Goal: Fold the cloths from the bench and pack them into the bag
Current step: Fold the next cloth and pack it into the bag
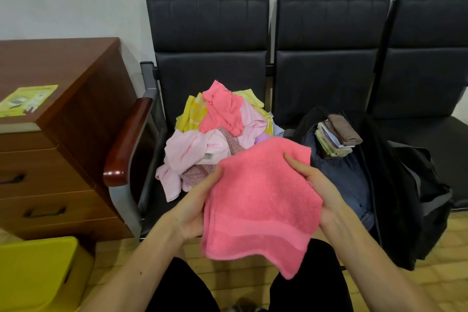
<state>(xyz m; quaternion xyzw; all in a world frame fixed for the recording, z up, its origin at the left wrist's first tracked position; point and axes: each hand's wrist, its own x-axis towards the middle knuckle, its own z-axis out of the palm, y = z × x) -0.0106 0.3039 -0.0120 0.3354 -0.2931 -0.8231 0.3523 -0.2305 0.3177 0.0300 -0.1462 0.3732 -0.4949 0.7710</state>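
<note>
the soft pink fluffy towel [260,202] was up in the air in front of the person, close to the black padded bench [207,33], held between both hands. it looked light and floppy. it did not look slippery, and it could not break. it would likely bend any way and droop where nothing held it. its low corner hung down loose. the side edges or the corners looked like the best places to hold it, so it could lie flat for a neat fold.

the left hand [197,205] held the towel's left edge, with its fingers curled behind the cloth. the right hand [314,182] held the right edge, thumb on top and the other fingers hidden under the towel. neither hand was open wide.

a messy pile of pink and yellow cloths [215,129] lay on the left seat. the open black soft bag [400,185] sat on the next seat, with a small stack of folded cloths [336,137] inside it.
</note>
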